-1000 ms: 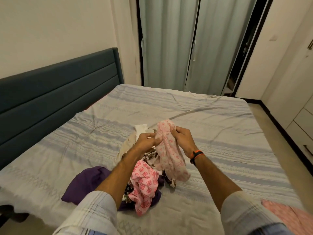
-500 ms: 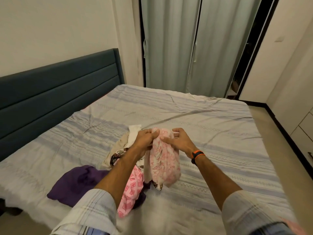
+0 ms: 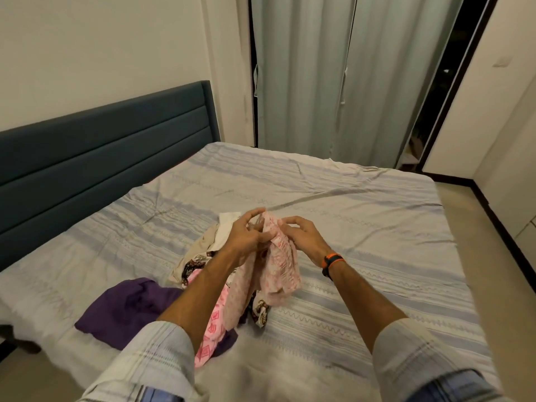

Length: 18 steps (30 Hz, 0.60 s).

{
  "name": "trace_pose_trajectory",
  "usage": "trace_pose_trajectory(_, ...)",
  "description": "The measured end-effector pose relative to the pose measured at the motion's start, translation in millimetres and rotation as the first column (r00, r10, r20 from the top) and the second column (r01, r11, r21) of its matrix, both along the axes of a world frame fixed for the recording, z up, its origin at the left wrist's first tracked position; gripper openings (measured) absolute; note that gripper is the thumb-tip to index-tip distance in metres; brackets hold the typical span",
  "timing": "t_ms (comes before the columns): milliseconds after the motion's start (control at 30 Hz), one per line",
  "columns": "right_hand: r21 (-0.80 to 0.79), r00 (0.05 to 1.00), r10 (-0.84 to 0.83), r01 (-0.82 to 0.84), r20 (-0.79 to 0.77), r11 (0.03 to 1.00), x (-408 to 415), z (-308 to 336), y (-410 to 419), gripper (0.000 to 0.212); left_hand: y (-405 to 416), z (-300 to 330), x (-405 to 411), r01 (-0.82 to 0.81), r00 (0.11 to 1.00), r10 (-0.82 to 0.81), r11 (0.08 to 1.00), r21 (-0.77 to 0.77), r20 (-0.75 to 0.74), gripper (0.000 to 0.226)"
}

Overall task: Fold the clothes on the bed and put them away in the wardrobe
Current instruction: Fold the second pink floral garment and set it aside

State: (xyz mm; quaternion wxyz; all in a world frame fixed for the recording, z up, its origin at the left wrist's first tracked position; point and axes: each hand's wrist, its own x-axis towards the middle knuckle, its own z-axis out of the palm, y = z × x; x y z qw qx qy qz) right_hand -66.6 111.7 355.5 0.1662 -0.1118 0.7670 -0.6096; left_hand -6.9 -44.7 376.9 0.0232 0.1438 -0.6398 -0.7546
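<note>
Pink-printed garment (image 3: pixel 278 265) is the thing being worked on, a pale, thin piece with a small pink pattern, bunched up at the top and hanging limp in loose folds. It's held up above the bed (image 3: pixel 362 227), over the heap of other clothes. Left hand (image 3: pixel 246 239) has its fingers curled into the bunched top edge, gripping it. Right hand (image 3: pixel 301 236) pinches the same top edge from the other side, thumb and fingers bent around the fabric, with an orange and black band (image 3: pixel 332 261) on that wrist.

Right under the garment sits the rest of the pile: a brighter pink piece with a square print (image 3: pixel 213 329) half hidden behind the left forearm, a dark purple garment (image 3: pixel 127 306) spread out to the left of it, a cream one (image 3: pixel 208 242) further back, and a bit of brown-and-white patterned fabric (image 3: pixel 259 310) poking out below the hanging cloth. The forearms cover a good chunk of the heap, so can't tell how many pieces there are.

Bed has a wrinkled sheet with pale blue-grey stripes, dark teal padded headboard (image 3: pixel 101 146) on the left. Pale grey-green curtains (image 3: pixel 333 76) hang behind the far side, cream walls, and white cabinet fronts (image 3: pixel 519 175) along the right edge.
</note>
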Motion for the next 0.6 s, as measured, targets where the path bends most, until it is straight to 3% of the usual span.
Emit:
trace_pose_trajectory(133,0.087,0.994,0.077,-0.070,-0.083,0.994,-2.4,10.6,-5.9,0.064,-7.8,8.2,-21.8,-0.170,0.985,0.174,0.975,-0.144,0.018,0.037)
trace_pose_trajectory(300,0.231,0.950,0.005,0.071,-0.313,0.970,-5.9,22.2,-17.1,0.069,-21.7,15.3,-37.2,-0.197,0.979,0.202,0.970,-0.143,0.023,0.034)
trace_pose_trajectory(500,0.180,0.912,-0.104,0.188,-0.396,0.965,-8.5,20.6,-38.3,0.020,-33.3,15.0,-40.0,-0.129,0.992,0.129,0.980,-0.148,-0.012,0.024)
trace_pose_trajectory(600,0.148,0.888,-0.164,0.249,-0.430,0.957,-11.6,23.0,-39.9,0.012,-39.7,14.5,-38.4,-0.007,1.000,0.010,0.978,-0.207,0.014,0.019)
